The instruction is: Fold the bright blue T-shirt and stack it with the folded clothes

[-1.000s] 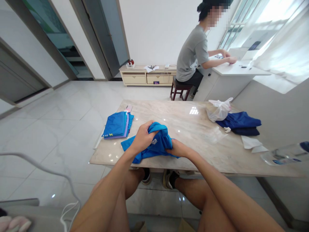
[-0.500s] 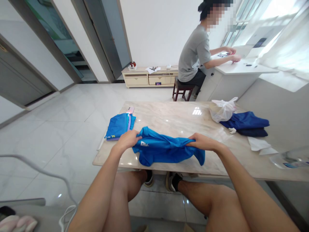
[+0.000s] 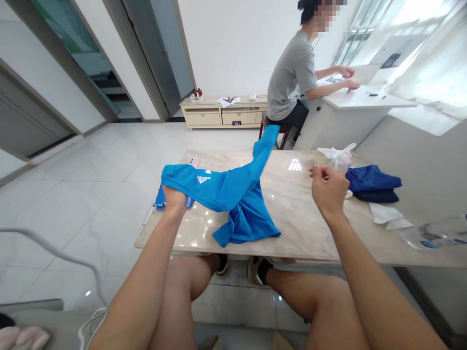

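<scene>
A blue shirt (image 3: 233, 189) with a white print is partly lifted over the marble-look table (image 3: 292, 209). Its left part is held up by my left hand (image 3: 174, 198), whose fingers are mostly hidden beneath the cloth. One end of the fabric flips upward toward the far side, while the lower part lies crumpled on the tabletop. To the right, clear of the shirt, my right hand (image 3: 329, 187) is raised with curled fingers and no cloth in them. Behind my left hand, a folded blue garment stack (image 3: 159, 200) is mostly covered by the shirt.
A pink phone (image 3: 194, 162) lies at the table's far left. On the right are a white plastic bag (image 3: 339, 156), dark blue folded clothes (image 3: 374, 182), white paper (image 3: 388, 216) and a clear bottle (image 3: 436, 233). Another person (image 3: 292, 78) sits at a white desk (image 3: 365, 99).
My right hand has let go of the shirt and moved right and up. The shirt has spread open, its far end swinging upward. My left hand has shifted slightly left, still with the cloth.
</scene>
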Available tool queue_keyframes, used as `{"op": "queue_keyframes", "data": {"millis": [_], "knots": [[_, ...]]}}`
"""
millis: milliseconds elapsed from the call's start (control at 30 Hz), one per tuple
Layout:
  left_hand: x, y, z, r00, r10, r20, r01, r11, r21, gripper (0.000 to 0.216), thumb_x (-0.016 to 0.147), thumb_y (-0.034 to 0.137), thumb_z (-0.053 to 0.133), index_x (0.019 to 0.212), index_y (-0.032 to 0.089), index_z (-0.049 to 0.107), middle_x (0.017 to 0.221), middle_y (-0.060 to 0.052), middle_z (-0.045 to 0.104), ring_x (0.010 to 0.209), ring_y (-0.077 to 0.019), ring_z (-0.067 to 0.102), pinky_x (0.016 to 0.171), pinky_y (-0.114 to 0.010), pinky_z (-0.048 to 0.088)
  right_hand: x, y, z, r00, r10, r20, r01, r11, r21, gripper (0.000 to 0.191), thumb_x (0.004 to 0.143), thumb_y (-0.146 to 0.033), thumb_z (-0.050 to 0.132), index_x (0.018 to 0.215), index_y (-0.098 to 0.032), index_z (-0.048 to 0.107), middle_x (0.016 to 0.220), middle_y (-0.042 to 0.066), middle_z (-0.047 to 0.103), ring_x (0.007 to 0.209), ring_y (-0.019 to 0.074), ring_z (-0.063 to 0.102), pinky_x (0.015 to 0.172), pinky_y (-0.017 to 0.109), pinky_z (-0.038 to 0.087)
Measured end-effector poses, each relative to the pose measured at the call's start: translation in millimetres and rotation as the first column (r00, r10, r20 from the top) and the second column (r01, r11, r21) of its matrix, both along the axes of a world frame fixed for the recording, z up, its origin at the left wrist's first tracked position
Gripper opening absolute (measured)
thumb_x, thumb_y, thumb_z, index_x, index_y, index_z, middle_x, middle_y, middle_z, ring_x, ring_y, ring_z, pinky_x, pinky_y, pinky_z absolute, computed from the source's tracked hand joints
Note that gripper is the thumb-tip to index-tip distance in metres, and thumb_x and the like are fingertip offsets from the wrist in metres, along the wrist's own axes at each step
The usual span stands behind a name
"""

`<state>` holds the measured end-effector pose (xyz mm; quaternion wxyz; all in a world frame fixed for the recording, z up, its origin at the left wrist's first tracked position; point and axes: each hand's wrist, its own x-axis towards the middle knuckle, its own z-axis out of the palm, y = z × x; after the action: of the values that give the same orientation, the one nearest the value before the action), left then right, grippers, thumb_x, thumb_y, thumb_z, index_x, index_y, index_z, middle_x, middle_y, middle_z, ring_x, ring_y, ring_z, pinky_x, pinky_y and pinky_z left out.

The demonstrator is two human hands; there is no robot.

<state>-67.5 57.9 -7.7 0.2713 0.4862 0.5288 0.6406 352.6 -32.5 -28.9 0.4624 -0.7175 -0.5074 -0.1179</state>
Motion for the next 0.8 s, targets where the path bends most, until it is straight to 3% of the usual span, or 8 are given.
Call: {"op": "queue_keyframes", "data": {"millis": [133,267,367,433,500,567,667,800], "knots": [[-2,-9,-10.8,0.959,-0.145,-0.243,0.12,0.986,-0.116,0.018,0.079,0.031,0.066,0.089,0.021,0.077,0.093,-0.005,0.08,0.093,-0.024,0.072,0.089,-0.031,0.055,-14,-2,-29.0,0.975,0.22,-0.012,-0.216,0.945,-0.244,0.037,0.103,-0.045,0.054,0.089,-0.02,0.078,0.087,0.012,0.078,0.088,0.0279,0.068,0.088,0.04,0.052],[19,-28,-13.8,0.677,-0.447,-0.584,0.215,0.88,-0.424,0.014,0.072,0.022,0.067,0.076,0.024,0.08,0.079,-0.008,0.078,0.081,-0.0274,0.071,0.075,-0.033,0.05,-40,-2,-50.6,0.863,0.489,-0.13,-0.477,0.701,-0.529,0.027,0.103,-0.034,0.058,0.102,-0.02,0.08,0.1,0.012,0.082,0.092,0.0274,0.072,0.089,0.038,0.053],[43,-47,-3.8,0.548,-0.651,-0.525,0.428,0.758,-0.493,0.015,0.076,0.024,0.064,0.064,0.023,0.074,0.07,-0.006,0.073,0.07,-0.0234,0.065,0.067,-0.03,0.047,-69,-6,-58.6,0.692,0.694,-0.198,-0.657,0.493,-0.571,0.031,0.097,-0.039,0.074,0.121,-0.021,0.079,0.122,0.014,0.08,0.113,0.0327,0.072,0.105,0.046,0.054],[57,-60,9.7,0.542,-0.762,-0.353,0.623,0.647,-0.44,0.023,0.082,0.031,0.063,0.063,0.022,0.072,0.069,-0.003,0.071,0.069,-0.0209,0.063,0.066,-0.029,0.049,-89,-11,-59.0,0.619,0.752,-0.226,-0.723,0.434,-0.538,0.06,0.086,-0.046,0.088,0.139,-0.023,0.072,0.139,0.016,0.073,0.129,0.0376,0.066,0.113,0.053,0.052],[65,-71,24.5,0.562,-0.817,-0.126,0.734,0.564,-0.378,0.027,0.085,0.04,0.067,0.067,0.02,0.073,0.069,-0.002,0.07,0.07,-0.0197,0.063,0.068,-0.029,0.052,-103,-15,-53.6,0.589,0.773,-0.237,-0.768,0.443,-0.463,0.074,0.08,-0.049,0.092,0.145,-0.024,0.067,0.146,0.016,0.069,0.136,0.0393,0.062,0.117,0.058,0.05],[67,-79,35.3,0.602,-0.792,0.098,0.768,0.541,-0.342,0.032,0.083,0.047,0.073,0.068,0.019,0.073,0.068,-0.002,0.069,0.07,-0.0192,0.063,0.066,-0.029,0.052,-110,-17,-43.2,0.588,0.775,-0.231,-0.795,0.502,-0.34,0.054,0.088,-0.044,0.085,0.136,-0.025,0.071,0.14,0.014,0.071,0.133,0.0373,0.062,0.117,0.057,0.049],[63,-81,38.6,0.684,-0.666,0.298,0.729,0.606,-0.318,0.038,0.076,0.056,0.08,0.069,0.02,0.071,0.063,-0.002,0.066,0.068,-0.0203,0.063,0.06,-0.028,0.049,-108,-16,-25.4,0.644,0.716,-0.27,-0.763,0.622,-0.173,0.022,0.098,-0.034,0.065,0.115,-0.025,0.076,0.118,0.009,0.078,0.113,0.0314,0.07,0.107,0.049,0.054],[55,-64,28.3,0.82,-0.519,0.24,0.571,0.717,-0.4,0.042,0.074,0.059,0.083,0.067,0.021,0.069,0.059,-0.001,0.064,0.065,-0.0212,0.064,0.056,-0.027,0.045,-98,-13,-12.4,0.71,0.559,-0.428,-0.645,0.76,-0.079,0.029,0.098,-0.047,0.064,0.11,-0.024,0.076,0.1,0.006,0.08,0.094,0.0275,0.071,0.09,0.041,0.057]]}}
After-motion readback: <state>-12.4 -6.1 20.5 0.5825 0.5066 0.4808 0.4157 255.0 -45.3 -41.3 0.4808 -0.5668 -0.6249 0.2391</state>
